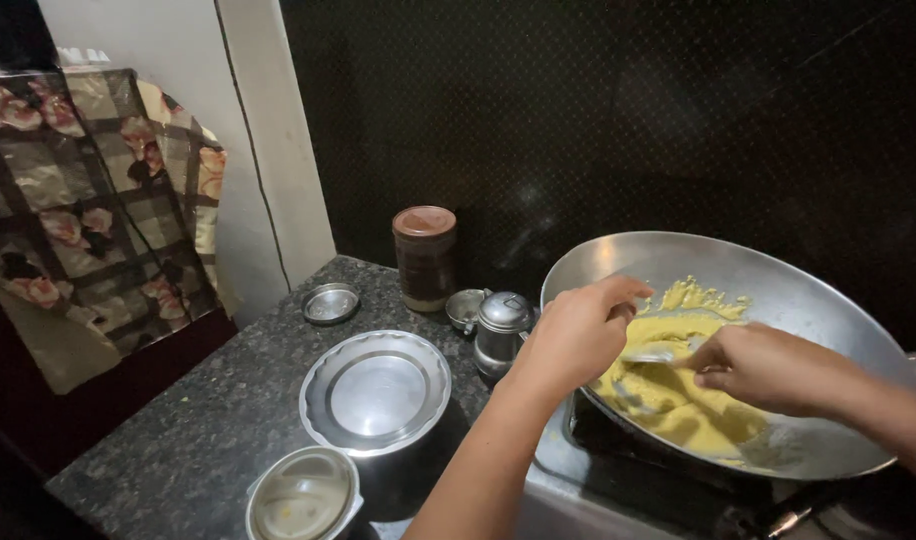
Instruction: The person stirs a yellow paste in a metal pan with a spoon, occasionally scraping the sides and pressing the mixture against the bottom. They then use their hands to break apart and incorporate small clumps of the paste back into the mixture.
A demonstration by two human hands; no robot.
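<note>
Your right hand (pixel 768 365) clamps the spoon (pixel 650 353) by its handle; left hand (pixel 578 330) fingers curl over the wok (pixel 778 285) rim. The yellow batter (pixel 678 400) looks soft and sticky.

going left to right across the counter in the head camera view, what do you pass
Small steel lid → steel plate → brown-lidded jar → lidded steel pot → left hand → right hand over the wok of yellow mixture.

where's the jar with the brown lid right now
In the head view, the jar stands at the back of the dark counter against the wall, left of the wok, just behind the small steel pot.
</note>
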